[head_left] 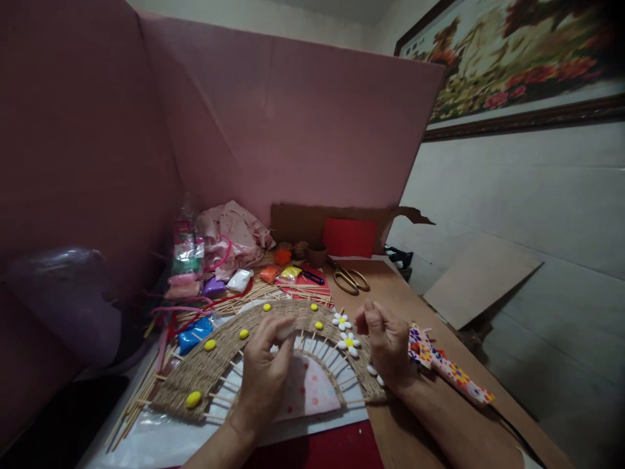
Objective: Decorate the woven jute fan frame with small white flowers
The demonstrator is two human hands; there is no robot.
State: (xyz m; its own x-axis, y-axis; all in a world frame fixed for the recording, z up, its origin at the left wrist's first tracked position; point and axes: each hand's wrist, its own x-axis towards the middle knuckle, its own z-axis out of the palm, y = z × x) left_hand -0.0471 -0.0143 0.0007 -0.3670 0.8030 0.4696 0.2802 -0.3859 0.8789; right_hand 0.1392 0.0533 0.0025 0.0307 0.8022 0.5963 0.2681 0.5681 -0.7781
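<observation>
At seven o'clock over our weaving (219, 357), left hand (266, 372) half-curled; at five, right hand (387, 342) pinched narrow, both holds unclear tbh

Single head-worn view, directed forward and down from behind and above the left hand (266, 368) and right hand (388, 342), both at close range. The tabletop (390, 280) spreads beneath them; the pink panel (293, 124) stands beyond, the framed picture (517, 65) farther right of the right hand.

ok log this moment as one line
left hand: curled over woven arch | right hand: curled near white-petalled flower | scissors: beyond arch
</observation>
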